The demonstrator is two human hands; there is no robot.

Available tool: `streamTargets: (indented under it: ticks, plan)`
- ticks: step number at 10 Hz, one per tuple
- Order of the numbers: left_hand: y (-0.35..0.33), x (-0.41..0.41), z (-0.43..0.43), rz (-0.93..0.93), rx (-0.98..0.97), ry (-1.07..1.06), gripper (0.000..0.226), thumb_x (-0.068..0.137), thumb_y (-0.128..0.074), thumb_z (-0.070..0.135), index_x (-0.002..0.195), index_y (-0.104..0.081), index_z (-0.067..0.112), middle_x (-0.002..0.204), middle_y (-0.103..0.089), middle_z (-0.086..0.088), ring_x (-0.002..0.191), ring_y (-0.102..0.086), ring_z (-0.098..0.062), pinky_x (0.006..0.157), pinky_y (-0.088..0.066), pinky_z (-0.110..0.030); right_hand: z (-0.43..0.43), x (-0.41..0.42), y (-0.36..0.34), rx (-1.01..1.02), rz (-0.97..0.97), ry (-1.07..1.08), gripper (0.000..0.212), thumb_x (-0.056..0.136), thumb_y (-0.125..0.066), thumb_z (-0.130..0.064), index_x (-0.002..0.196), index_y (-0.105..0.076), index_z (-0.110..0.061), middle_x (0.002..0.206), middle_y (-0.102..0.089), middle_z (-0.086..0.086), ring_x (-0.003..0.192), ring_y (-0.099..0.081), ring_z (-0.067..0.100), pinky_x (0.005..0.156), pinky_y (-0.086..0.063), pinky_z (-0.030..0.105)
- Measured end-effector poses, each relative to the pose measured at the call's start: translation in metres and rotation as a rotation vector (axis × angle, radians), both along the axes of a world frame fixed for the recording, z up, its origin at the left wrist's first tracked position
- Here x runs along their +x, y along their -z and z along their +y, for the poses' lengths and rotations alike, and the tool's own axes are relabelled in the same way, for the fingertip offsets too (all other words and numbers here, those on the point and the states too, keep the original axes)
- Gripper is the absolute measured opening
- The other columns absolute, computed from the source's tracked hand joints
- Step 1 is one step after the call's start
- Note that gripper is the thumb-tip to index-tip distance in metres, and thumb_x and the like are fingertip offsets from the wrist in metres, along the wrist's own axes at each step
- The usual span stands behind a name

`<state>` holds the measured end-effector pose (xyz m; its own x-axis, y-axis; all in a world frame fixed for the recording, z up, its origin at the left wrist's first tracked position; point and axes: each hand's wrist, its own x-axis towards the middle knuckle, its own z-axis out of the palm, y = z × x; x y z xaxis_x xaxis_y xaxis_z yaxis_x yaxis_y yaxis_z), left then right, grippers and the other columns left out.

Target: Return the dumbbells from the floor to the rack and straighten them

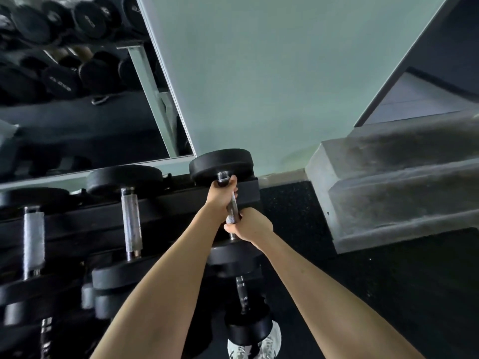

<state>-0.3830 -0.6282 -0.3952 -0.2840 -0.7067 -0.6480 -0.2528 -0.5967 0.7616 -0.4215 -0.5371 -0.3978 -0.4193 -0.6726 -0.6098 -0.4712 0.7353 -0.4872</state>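
A black dumbbell [221,164] with a steel handle lies across the right end of the top tier of the black rack [181,200]. My left hand [223,195] grips the far part of its handle, just under the far head. The near part of the handle is held by my right hand [250,225], above the near head. Two more dumbbells [131,221] sit to the left on the same tier. Another dumbbell [243,296] rests on a lower tier under my arms.
A wall mirror [77,86] behind the rack reflects more dumbbells. Grey concrete steps [401,182] rise on the right. Dark speckled rubber floor [388,294] lies between steps and rack. A white shoe [269,345] shows at the bottom edge.
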Motion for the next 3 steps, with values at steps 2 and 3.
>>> streamTargets:
  ticks: [2,3]
  plan:
    - [-0.006,0.008,0.003,-0.621,-0.321,0.331,0.061,0.085,-0.055,0.047,0.122,-0.053,-0.001,0.116,-0.063,-0.017,0.108,-0.06,-0.036,0.093,-0.05,-0.041,0.032,-0.023,-0.036,-0.191,0.016,0.133,0.036,0.091,-0.056,-0.04,0.116,-0.065,-0.015,0.112,-0.068,-0.001,0.103,-0.063,0.019,0.083,-0.048,0.031]
    - [-0.038,0.011,0.017,-0.824,-0.54,0.55,0.058,0.087,-0.05,0.046,0.121,-0.053,-0.002,0.12,-0.06,-0.02,0.111,-0.057,-0.039,0.09,-0.048,-0.04,0.081,-0.058,-0.077,-0.381,-0.013,0.262,0.026,0.091,-0.059,-0.037,0.098,-0.071,-0.015,0.093,-0.074,-0.003,0.084,-0.069,0.011,0.079,-0.055,0.029]
